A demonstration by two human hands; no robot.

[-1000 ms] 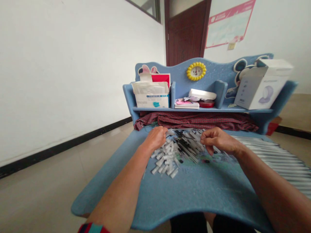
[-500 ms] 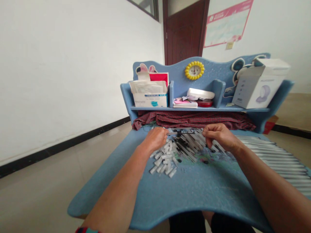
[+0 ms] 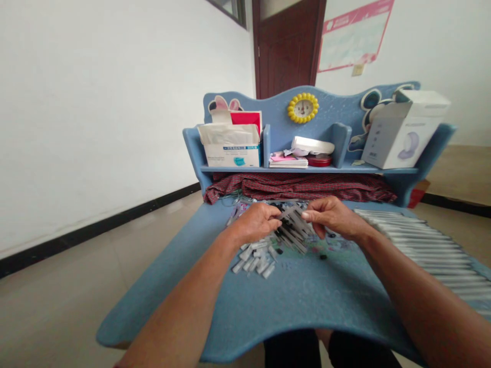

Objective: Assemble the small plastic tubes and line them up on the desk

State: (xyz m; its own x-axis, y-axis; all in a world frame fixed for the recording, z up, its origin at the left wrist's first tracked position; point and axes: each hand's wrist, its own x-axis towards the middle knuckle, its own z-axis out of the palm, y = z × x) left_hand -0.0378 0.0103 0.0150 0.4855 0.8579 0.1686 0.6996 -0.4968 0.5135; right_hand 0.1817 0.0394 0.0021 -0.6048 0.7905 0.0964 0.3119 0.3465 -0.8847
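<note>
Fingers of the left hand (image 3: 257, 223) and right hand (image 3: 333, 215) closed narrowly on a clump of dark-streaked plastic tubes (image 3: 290, 230), held over a blue desk (image 3: 307, 306), just right of a pile of white plastic pieces (image 3: 253, 259); a row of long tubes (image 3: 429, 245) lies at right.

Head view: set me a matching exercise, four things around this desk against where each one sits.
Things:
1. face-mask box
2. yellow clock
3. red checked cloth
4. bundle of clear and black tubes

Places:
A. between the left hand and the right hand
B. under the shelf
C. on the left end of the shelf
D. on the blue backboard above the shelf

Pairs: 1-C, 2-D, 3-B, 4-A
</note>
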